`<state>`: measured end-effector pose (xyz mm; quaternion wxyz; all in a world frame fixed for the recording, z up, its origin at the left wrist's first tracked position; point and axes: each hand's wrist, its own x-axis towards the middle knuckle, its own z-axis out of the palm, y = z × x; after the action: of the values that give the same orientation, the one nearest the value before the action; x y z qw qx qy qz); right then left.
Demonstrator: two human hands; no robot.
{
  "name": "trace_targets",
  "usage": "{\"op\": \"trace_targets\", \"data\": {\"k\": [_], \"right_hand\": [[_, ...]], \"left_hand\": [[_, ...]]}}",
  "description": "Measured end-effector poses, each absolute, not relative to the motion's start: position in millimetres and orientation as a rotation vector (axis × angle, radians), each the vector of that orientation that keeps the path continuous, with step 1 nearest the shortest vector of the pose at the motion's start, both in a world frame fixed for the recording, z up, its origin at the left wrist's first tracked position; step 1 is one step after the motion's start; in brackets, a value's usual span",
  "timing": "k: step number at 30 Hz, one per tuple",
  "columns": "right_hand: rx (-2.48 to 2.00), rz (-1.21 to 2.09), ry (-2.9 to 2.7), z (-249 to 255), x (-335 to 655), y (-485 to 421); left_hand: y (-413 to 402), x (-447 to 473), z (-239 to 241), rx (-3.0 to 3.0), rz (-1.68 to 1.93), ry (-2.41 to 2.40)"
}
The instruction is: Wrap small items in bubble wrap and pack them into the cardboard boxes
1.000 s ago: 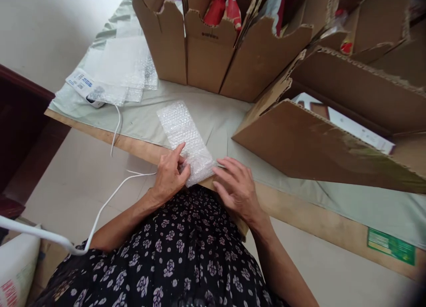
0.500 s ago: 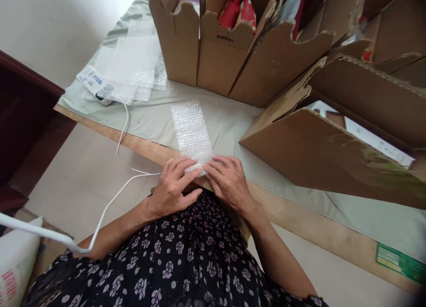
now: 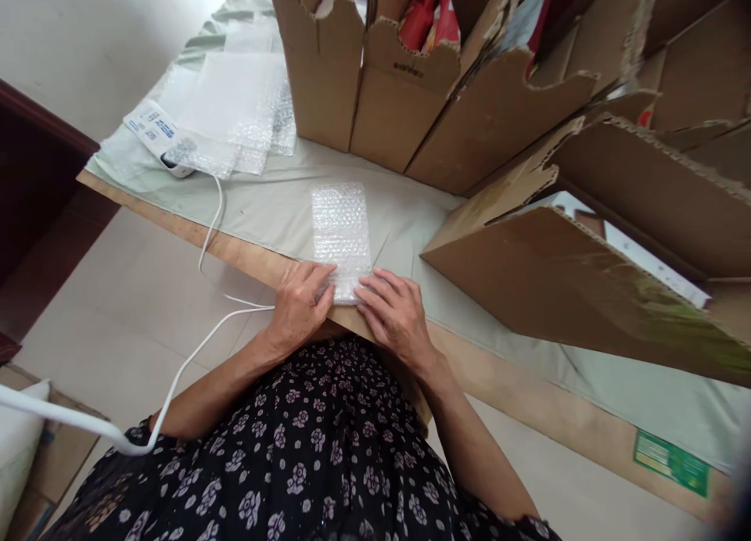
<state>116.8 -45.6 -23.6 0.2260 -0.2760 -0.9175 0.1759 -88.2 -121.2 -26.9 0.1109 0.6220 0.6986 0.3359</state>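
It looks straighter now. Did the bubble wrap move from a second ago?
Yes. The bubble wrap turned: its far end swung right, toward the tipped cardboard box, while the left hand and right hand press its near end.

Left hand (image 3: pixel 300 302), right hand (image 3: pixel 396 318): flat, palms down

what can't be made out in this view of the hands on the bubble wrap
Near end of the clear bubble-wrap strip, head view: covered by the left hand and right hand; pinched or only pressed, cannot tell.
Brown cardboard boxes: walls hide most contents.
White blue-printed label: too small to read.
Green sticker: blurred near the frame corner.
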Motion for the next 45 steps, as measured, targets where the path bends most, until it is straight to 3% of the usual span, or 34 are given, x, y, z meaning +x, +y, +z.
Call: {"op": "trace_targets", "data": {"k": [7, 15, 23, 31, 38, 45], "right_hand": [[-0.904, 0.820, -2.402, -17.4, 114.6, -34.6], [-0.826, 0.399, -2.507, -24.9, 105.5, -28.4], [-0.853, 0.688, -2.499, -14.9, 106.3, -27.5], [-0.823, 0.479, -2.489, -24.5, 100.3, -41.8], [-0.859, 0.632, -2.522, -23.8, 75.3, -18.6], [-1.005, 0.565, -2.474, -27.1, 68.2, -16.1]], "left_hand": [[-137.0, -90.0, -19.2, 2.036, 1.054, 1.877], [-101.5, -97.5, -29.4, 1.912, 0.976, 2.048], [-127.1, -94.0, -19.0, 2.020, 1.010, 1.918], [-119.3, -104.0, -26.1, 1.840, 1.059, 1.991], [-128.9, -104.5, -29.3, 1.720, 1.202, 2.097], [-122.2, -109.2, -33.4, 1.719, 1.168, 2.218]]}}
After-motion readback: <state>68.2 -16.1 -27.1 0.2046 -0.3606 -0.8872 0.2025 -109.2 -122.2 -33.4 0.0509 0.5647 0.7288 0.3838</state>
